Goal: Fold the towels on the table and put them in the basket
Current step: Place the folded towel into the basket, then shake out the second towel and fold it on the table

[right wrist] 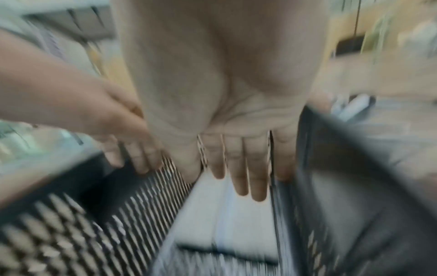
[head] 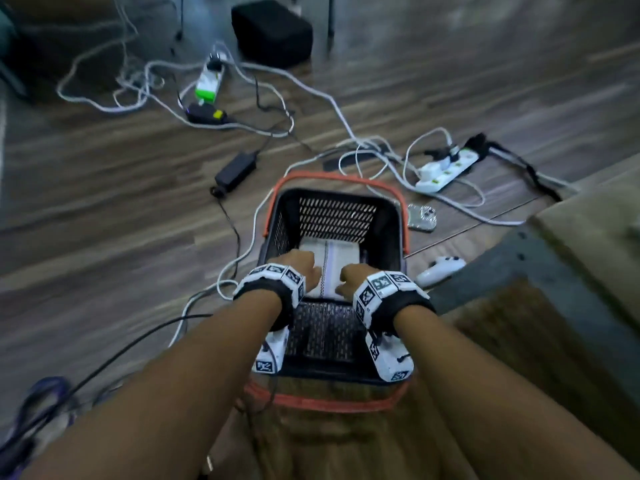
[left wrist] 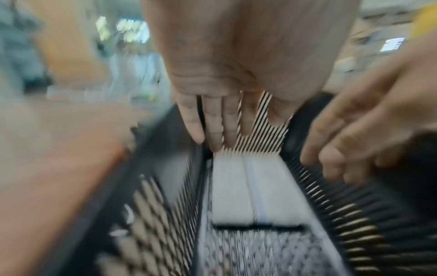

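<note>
Head view looks down on a black perforated plastic basket (head: 384, 220) with an orange-red handle (head: 332, 176) folded down round its rim, standing on a grey-brown wood-grain floor (head: 104, 188). A folded white towel with a thin stitched stripe (head: 334, 252) lies flat on the basket bottom. Both forearms reach in from six o'clock, each wrist wearing a black band with white marker blocks.

The left hand (head: 304, 270) sits over the towel's near edge at the nine o'clock side, the right hand (head: 349, 277) at the three o'clock side, the two hands close but apart. In the left wrist view the left hand's fingers (left wrist: 214, 121) are straight and held together, pointing down toward the towel; the picture is too blurred to tell whether they touch it. In the right wrist view the right hand's fingers (right wrist: 250, 168) are likewise straight and extended, holding nothing, just above or on the white cloth next to the basket's wall.

On the floor at twelve o'clock of the basket lie tangled white and black cables (head: 263, 98), a black power adapter (head: 235, 169) and a black box (head: 272, 31). A white power strip (head: 446, 168) lies at two o'clock, a white game controller (head: 438, 270) at three o'clock, just beside the corner of a brown bench (head: 588, 237).
</note>
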The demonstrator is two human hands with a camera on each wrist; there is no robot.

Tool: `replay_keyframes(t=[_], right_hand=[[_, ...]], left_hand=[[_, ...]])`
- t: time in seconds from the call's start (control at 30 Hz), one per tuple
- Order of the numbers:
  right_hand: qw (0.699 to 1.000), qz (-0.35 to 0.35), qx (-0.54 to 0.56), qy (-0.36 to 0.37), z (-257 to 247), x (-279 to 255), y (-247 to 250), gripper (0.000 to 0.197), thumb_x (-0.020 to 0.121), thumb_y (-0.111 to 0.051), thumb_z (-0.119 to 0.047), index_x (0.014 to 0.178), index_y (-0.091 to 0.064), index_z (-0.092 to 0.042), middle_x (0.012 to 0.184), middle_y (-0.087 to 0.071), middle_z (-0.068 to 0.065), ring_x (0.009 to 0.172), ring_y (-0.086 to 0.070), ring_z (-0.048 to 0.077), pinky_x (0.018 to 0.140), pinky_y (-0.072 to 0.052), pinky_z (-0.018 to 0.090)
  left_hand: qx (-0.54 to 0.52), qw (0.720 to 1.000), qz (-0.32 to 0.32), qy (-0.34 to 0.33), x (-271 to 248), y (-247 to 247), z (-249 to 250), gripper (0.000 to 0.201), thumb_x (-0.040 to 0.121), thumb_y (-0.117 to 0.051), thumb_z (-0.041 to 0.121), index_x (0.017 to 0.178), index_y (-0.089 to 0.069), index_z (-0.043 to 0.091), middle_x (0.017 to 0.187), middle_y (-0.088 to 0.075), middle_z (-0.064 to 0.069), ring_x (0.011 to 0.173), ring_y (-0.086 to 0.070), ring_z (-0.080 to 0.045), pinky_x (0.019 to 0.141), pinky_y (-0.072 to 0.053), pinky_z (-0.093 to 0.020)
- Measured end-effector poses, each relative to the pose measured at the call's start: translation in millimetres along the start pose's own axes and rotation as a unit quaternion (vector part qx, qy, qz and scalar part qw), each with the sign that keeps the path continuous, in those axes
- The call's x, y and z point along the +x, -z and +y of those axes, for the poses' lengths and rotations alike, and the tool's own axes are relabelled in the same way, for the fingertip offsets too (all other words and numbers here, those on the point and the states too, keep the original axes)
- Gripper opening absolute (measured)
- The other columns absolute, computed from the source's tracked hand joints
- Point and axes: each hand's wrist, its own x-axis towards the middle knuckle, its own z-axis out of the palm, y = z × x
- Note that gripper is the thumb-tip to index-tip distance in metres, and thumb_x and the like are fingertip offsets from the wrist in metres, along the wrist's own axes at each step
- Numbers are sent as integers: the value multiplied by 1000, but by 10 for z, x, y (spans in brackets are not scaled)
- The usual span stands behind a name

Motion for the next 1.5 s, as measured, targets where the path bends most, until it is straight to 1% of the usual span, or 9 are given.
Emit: replay_keyframes(t=[0.07, 0.2, 0.33, 0.57, 0.7, 1.13, 1.23, 1.37, 1.5], right_hand=[[999, 35, -1, 4, -70, -352, 307, 36, 92, -51, -30, 115, -56, -3, 114, -58, 15, 101, -59, 32, 83, -50, 35], [996, 92, -22, 6, -154, -1214, 919, 28, 89, -52, -29, 99, -60, -4, 108, -64, 17, 97, -61, 31, 72, -44, 30], [983, 183, -24, 3, -117, -2237, 1357, 32, 88, -54, -31, 110, -62, -9, 112, -65, 16, 100, -61, 30, 80, -46, 29], [969, 240, -13, -62, 255, -3782, 1448, 38, 89, -51, -42, 113, -61, -14, 120, -62, 8, 107, -59, 27, 88, -50, 36], [962, 253, 8, -106, 656, -4521, 1230, 39, 86, -53, -47, 112, -63, -20, 128, -59, 3, 108, -58, 22, 92, -48, 37], [915, 292, 107, -256, 1652, -5963, 679, 31, 90, -53, -37, 107, -67, -15, 115, -63, 4, 89, -57, 18, 75, -45, 30], [898, 301, 124, -295, 1873, -6093, 556, 27, 89, -53, -41, 104, -66, -22, 116, -64, 3, 95, -59, 19, 83, -50, 36], [887, 301, 133, -325, 2051, -6146, 383, 28, 90, -53, -35, 106, -67, -17, 102, -62, -1, 98, -59, 20, 73, -43, 28], [879, 298, 146, -342, 2284, -5956, 197, 29, 89, -51, -34, 102, -69, -15, 105, -68, 4, 97, -61, 22, 75, -45, 32]], left_hand=[[5, 1000, 15, -11, -323, 327, 87, 35, 94, -38, 39, 101, -55, 9, 105, -62, -13, 90, -60, -31, 79, -52, -40], [3, 996, 80, -48, -1043, 1002, 346, 32, 92, -43, 39, 101, -55, 10, 109, -62, -14, 98, -59, -33, 85, -50, -41], [32, 980, 158, -115, -1829, 1603, 694, 31, 92, -45, 36, 109, -58, 14, 115, -63, -12, 105, -59, -31, 87, -46, -35], [77, 957, 223, -167, -2927, 2076, 1391, 40, 93, -42, 45, 116, -58, 15, 118, -61, -13, 108, -57, -30, 85, -45, -33], [81, 943, 218, -237, -3338, 2040, 1940, 36, 93, -43, 39, 100, -60, 9, 104, -64, -13, 93, -60, -29, 74, -41, -29], [105, 897, 156, -399, -3582, 1521, 3331, 42, 91, -42, 48, 123, -51, 23, 122, -60, -5, 109, -56, -27, 88, -46, -34], [111, 889, 148, -420, -3569, 1452, 3572, 41, 92, -41, 48, 121, -52, 22, 117, -60, -5, 104, -57, -27, 80, -45, -34], [114, 872, 129, -458, -3401, 1286, 3869, 33, 93, -43, 38, 102, -57, 10, 100, -62, -10, 91, -59, -30, 72, -45, -34], [133, 857, 156, -474, -3122, 1041, 4072, 27, 92, -42, 39, 90, -55, 16, 99, -62, -8, 89, -57, -29, 75, -44, -35]])
